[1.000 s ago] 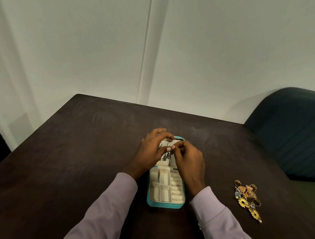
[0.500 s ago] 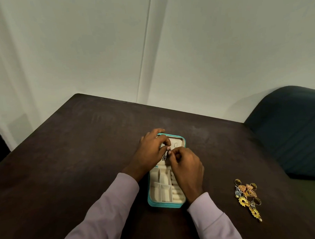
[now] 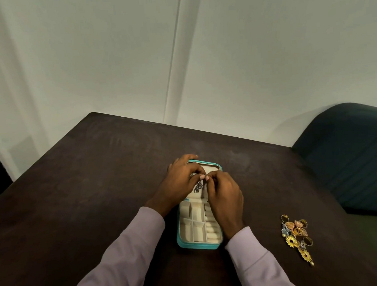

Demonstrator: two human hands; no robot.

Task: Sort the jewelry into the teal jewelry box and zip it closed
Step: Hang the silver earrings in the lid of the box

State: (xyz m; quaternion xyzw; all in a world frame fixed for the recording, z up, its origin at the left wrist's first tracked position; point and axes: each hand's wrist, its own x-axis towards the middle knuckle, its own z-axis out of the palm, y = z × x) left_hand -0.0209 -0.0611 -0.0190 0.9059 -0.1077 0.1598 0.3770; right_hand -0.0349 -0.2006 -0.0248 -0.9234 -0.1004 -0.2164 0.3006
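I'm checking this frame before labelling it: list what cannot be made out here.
- Head view: the dark jewelry piece between the left hand and right hand is too small to identify; fingers cover its top.
- The teal jewelry box lid interior is mostly hidden by both hands.
- The jewelry pile overlaps; pieces cannot be counted.

Hidden and unclear
The hands (image 3: 182, 180) (image 3: 225, 197) cover part of the box (image 3: 198, 246) lid; the dark trinket (image 3: 198, 186) they pinch is too small to identify.
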